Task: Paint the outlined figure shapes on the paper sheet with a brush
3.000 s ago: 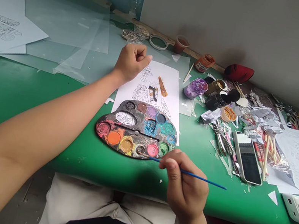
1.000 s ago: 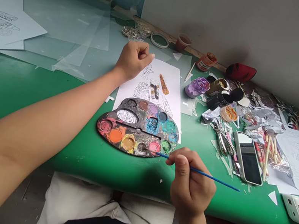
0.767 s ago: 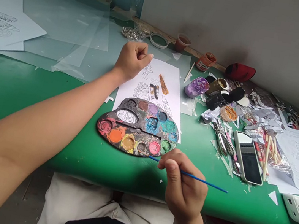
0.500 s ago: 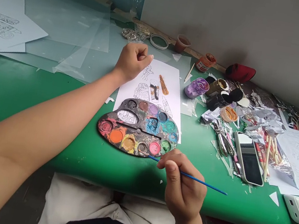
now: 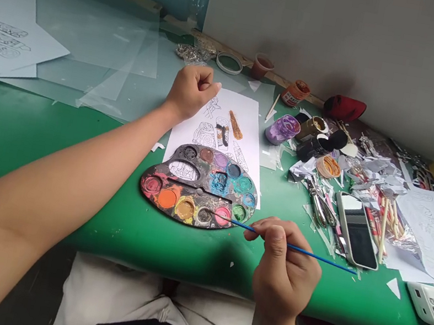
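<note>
My right hand [image 5: 286, 267] pinches a thin blue paintbrush [image 5: 318, 256] around its handle. The brush tip rests at a greyish-brown well of the paint palette [image 5: 199, 188], a dark kidney-shaped one with many coloured wells. Beneath the palette's far side lies a white sheet of line drawings [image 5: 252, 107]. One drawing on it is coloured golden brown, and another is partly black and brown. My left hand [image 5: 191, 91] is closed in a fist at the sheet's upper left, with no object showing in it.
To the right stand a purple paint jar [image 5: 284, 129], an orange jar [image 5: 295, 93] and dark jars. Paper scraps, nippers [image 5: 319, 203], a phone [image 5: 357, 230] and a white power bank [image 5: 433, 304] lie further right. Clear sheets [image 5: 98, 24] and printed drawings [image 5: 5, 30] cover the left.
My right hand has moved right and slightly up with the paintbrush, whose tip stays around the same well. The left fist keeps its place.
</note>
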